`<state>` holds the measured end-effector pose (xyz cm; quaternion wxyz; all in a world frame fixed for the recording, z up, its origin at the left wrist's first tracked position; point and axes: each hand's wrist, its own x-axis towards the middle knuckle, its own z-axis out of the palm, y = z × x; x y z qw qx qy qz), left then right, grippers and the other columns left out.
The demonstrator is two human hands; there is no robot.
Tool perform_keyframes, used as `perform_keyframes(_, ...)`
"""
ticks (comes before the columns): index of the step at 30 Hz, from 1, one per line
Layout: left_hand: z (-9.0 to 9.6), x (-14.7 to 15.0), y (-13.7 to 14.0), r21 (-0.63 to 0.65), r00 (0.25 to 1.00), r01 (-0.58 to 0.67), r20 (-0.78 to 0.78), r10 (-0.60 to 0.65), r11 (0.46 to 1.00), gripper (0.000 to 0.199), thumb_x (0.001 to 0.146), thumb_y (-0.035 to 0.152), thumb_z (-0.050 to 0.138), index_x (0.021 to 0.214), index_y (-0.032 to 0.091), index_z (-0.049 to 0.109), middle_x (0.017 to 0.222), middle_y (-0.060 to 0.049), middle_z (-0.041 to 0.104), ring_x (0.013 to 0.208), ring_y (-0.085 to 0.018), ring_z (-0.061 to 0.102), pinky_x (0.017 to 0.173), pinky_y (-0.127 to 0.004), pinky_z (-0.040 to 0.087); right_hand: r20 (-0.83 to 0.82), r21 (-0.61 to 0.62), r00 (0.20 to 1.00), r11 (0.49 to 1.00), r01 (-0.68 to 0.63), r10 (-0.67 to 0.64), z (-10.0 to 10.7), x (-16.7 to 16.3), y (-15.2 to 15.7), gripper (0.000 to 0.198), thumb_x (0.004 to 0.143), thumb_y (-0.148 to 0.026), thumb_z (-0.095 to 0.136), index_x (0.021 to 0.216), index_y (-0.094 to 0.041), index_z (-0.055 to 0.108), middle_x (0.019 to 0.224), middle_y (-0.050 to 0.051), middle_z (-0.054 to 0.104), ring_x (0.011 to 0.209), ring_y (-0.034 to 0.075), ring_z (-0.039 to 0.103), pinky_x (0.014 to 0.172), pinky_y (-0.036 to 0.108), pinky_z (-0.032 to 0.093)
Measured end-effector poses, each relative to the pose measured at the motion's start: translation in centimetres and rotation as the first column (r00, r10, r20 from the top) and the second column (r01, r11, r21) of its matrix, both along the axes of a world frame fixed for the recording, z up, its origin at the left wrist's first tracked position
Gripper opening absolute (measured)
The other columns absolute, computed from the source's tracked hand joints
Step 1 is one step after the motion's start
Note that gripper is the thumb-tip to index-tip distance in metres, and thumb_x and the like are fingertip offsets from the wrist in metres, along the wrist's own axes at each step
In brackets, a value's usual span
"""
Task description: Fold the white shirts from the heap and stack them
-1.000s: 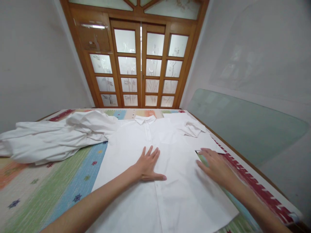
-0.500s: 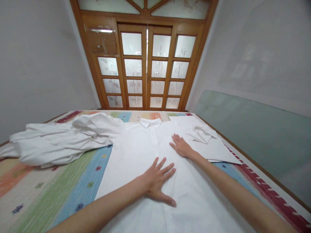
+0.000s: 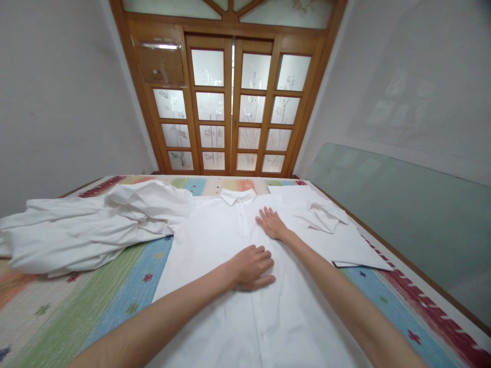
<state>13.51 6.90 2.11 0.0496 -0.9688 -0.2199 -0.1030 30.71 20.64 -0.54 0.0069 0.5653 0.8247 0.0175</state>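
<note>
A white collared shirt (image 3: 215,230) lies front side up and spread out, its collar at the far end and its button placket running down the middle. My left hand (image 3: 253,268) rests on the placket with its fingers curled in towards the thumb, closed on the cloth; the fingertips are partly hidden. Farther up, my right hand (image 3: 271,223) lies flat on the chest just right of the placket, fingers stretched out. Faint creases run through the lower front.
To the left lies a heap of crumpled white cloth (image 3: 88,225). On the right are a flat white piece (image 3: 345,245) and a small bunched white cloth (image 3: 328,217). Underneath is a striped, patterned cover (image 3: 111,286). A pale green panel (image 3: 402,204) borders the right; wooden glazed doors (image 3: 230,102) stand beyond.
My left hand has gone from spread fingers to curled ones and shifted slightly away from me. My right hand has slid left towards the placket, staying flat.
</note>
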Motion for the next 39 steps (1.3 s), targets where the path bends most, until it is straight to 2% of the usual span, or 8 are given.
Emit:
perform_keyframes(4,0.5,-0.2,4.1,0.112,0.995,0.103,0.006,-0.104,0.988,0.036,0.094,0.032,0.039,0.070,0.017,0.062,0.072,-0.008,0.062,0.067,-0.018,0.057,0.066,-0.034,0.044,-0.051,-0.040,0.998,0.999,0.018,-0.020,0.7,-2.8,1.1,0.064,0.101,-0.047,0.011,0.151,-0.011,0.026,0.158,0.018,0.019,0.145,0.034,0.016,0.113,0.053,0.019)
perform_keyframes(7,1.5,-1.3,7.9,0.143,0.984,-0.130,0.138,0.111,0.981,0.034,0.093,0.028,0.038,0.073,0.016,0.063,0.072,-0.009,0.062,0.067,-0.018,0.058,0.063,-0.033,0.043,-0.065,-0.046,0.998,0.999,-0.017,0.014,1.6,-4.9,2.0,0.055,0.100,-0.043,0.024,0.148,-0.017,0.033,0.157,0.016,0.024,0.143,0.036,0.021,0.109,0.058,0.022)
perform_keyframes(11,2.3,-3.0,12.5,-0.065,0.673,-0.665,0.379,0.635,0.744,0.030,0.094,0.025,0.039,0.079,0.015,0.062,0.082,-0.010,0.064,0.074,-0.019,0.060,0.066,-0.031,0.044,-0.102,0.012,0.995,1.000,0.020,-0.019,2.3,-7.4,3.2,0.049,0.098,-0.038,0.036,0.142,-0.016,0.042,0.150,0.018,0.037,0.136,0.033,0.034,0.106,0.050,0.029)
perform_keyframes(14,1.4,-3.8,15.0,-0.227,0.473,-0.756,0.459,0.752,0.614,0.025,0.092,0.022,0.042,0.078,0.016,0.061,0.086,-0.010,0.063,0.082,-0.019,0.060,0.076,-0.032,0.046,-0.158,0.110,0.986,0.991,0.073,-0.055,2.5,-8.7,3.8,0.046,0.099,-0.041,0.031,0.127,-0.012,0.055,0.136,0.020,0.050,0.126,0.032,0.043,0.099,0.045,0.037)
perform_keyframes(17,-0.2,-4.2,16.8,-0.289,0.433,-0.701,0.554,0.711,0.652,0.014,0.087,0.015,0.047,0.088,0.016,0.061,0.098,-0.011,0.060,0.096,-0.021,0.058,0.087,-0.033,0.046,-0.207,0.176,0.974,0.976,0.128,-0.090,2.4,-9.1,4.7,0.045,0.099,-0.043,0.034,0.117,-0.011,0.059,0.125,0.020,0.056,0.118,0.031,0.046,0.093,0.041,0.040)
perform_keyframes(21,-2.3,-4.3,19.4,-0.383,0.402,-0.586,0.629,0.666,0.715,0.037,0.076,0.002,0.046,0.107,0.017,0.059,0.114,-0.011,0.055,0.105,-0.022,0.057,0.093,-0.036,0.048,-0.264,0.173,0.953,0.965,0.199,-0.150,2.1,-9.4,6.0,0.038,0.097,-0.042,0.042,0.112,-0.012,0.060,0.117,0.017,0.060,0.110,0.026,0.054,0.087,0.033,0.043)
perform_keyframes(28,-3.8,-4.4,22.6,-0.407,0.467,-0.517,0.603,0.647,0.753,0.051,0.074,-0.001,0.046,0.119,0.017,0.059,0.134,-0.012,0.053,0.124,-0.025,0.050,0.108,-0.041,0.039,-0.308,0.144,0.925,0.950,0.278,-0.224,1.6,-10.6,7.2,0.034,0.097,-0.039,0.042,0.110,-0.013,0.059,0.107,0.016,0.065,0.095,0.025,0.065,0.076,0.032,0.045)
perform_keyframes(39,-3.9,-5.2,23.4,-0.454,0.473,-0.510,0.562,0.679,0.731,0.017,0.079,0.013,0.058,0.094,0.018,0.064,0.101,-0.010,0.063,0.099,-0.025,0.060,0.094,-0.041,0.045,-0.677,0.175,0.730,0.944,0.280,-0.091,-0.2,-9.1,8.8,0.013,0.088,-0.024,0.049,0.087,-0.019,0.062,0.088,0.006,0.070,0.083,0.019,0.063,0.070,0.027,0.041)
